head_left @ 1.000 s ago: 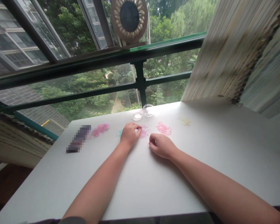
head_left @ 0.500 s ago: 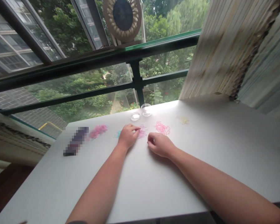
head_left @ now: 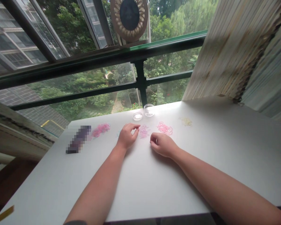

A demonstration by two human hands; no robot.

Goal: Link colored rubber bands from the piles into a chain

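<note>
The purple loops point(head_left: 144, 132) lie on the worktop point(head_left: 140, 184). Just left of them, the left hand point(head_left: 128, 136) has thumb and finger parted; right of them, the right hand point(head_left: 163, 145) is curled, whether around anything I cannot tell

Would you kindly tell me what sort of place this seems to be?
It looks like a home, perhaps an enclosed balcony, judging by the green railing, the trees beyond it and the striped curtain on the right.
</note>
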